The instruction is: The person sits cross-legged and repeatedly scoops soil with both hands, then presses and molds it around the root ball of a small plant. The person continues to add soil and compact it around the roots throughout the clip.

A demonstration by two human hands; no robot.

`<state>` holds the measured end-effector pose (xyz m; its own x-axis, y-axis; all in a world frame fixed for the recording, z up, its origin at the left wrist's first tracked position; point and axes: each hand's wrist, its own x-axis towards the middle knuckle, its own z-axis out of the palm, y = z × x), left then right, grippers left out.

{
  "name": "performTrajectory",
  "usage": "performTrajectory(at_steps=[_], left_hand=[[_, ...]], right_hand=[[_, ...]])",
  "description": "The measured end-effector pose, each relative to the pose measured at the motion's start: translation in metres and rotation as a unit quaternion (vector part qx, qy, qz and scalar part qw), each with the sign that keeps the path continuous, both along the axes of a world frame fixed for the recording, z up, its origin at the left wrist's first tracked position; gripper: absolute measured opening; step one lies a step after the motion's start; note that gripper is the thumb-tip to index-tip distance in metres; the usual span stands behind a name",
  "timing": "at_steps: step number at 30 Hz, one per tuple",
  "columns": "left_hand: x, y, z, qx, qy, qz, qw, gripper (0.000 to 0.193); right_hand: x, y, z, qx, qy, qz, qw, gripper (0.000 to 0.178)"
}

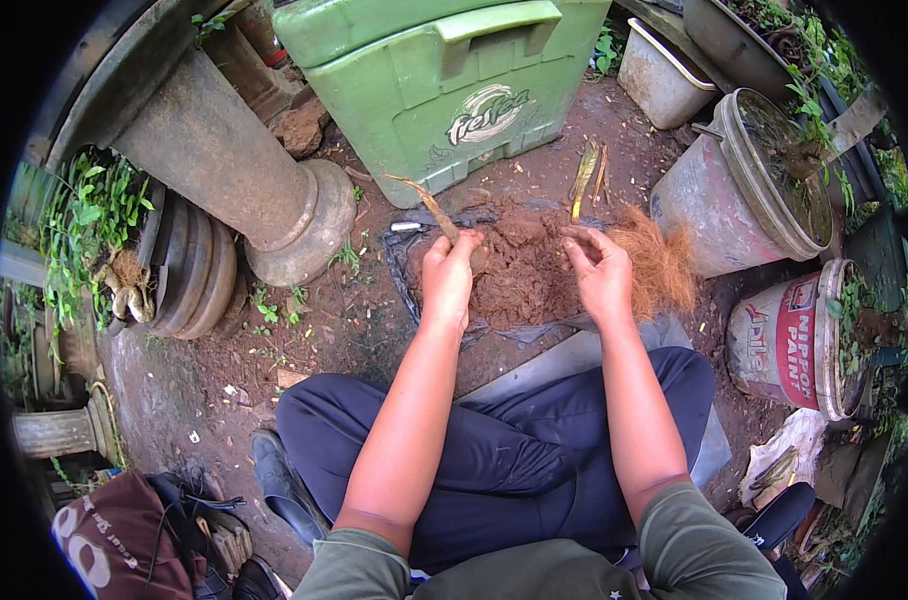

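My left hand (448, 280) is closed round the lower end of a tapered brown dry stalk (434, 205), which points up and left. Its fingers hide the gripped end. My right hand (604, 275) hovers over the right side of the soil, fingers loosely bent and apart, with nothing visible in them. Between and below both hands lies a heap of moist brown soil (519, 270) on a dark plastic sheet (402, 262). Orange-brown fibre (659, 255) lies in a tuft beside my right hand. Yellowish dry leaf strips (585, 180) rest just beyond it.
A large green bin (394, 110) stands beyond the soil. Paint buckets (704, 200) and a white tub (659, 75) line the right. At left are a concrete pedestal (224, 150) and a ribbed pot (194, 265). A small white object (406, 227) lies at the sheet's edge.
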<state>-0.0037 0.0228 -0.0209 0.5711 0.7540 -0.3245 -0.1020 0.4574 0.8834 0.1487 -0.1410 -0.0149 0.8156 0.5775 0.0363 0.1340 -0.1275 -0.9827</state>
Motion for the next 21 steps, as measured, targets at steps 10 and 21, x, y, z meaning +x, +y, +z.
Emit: performTrajectory(at_steps=[10, 21], left_hand=[[0.0, 0.001, -0.001, 0.013, 0.01, -0.001, 1.0, 0.024], [0.0, 0.0, -0.003, 0.018, 0.014, -0.002, 1.0, 0.025]], right_hand=[[-0.016, -0.003, -0.019, -0.335, -0.223, 0.213, 0.89, 0.044], [-0.022, 0.005, -0.033, -0.297, -0.257, 0.168, 0.904, 0.05]])
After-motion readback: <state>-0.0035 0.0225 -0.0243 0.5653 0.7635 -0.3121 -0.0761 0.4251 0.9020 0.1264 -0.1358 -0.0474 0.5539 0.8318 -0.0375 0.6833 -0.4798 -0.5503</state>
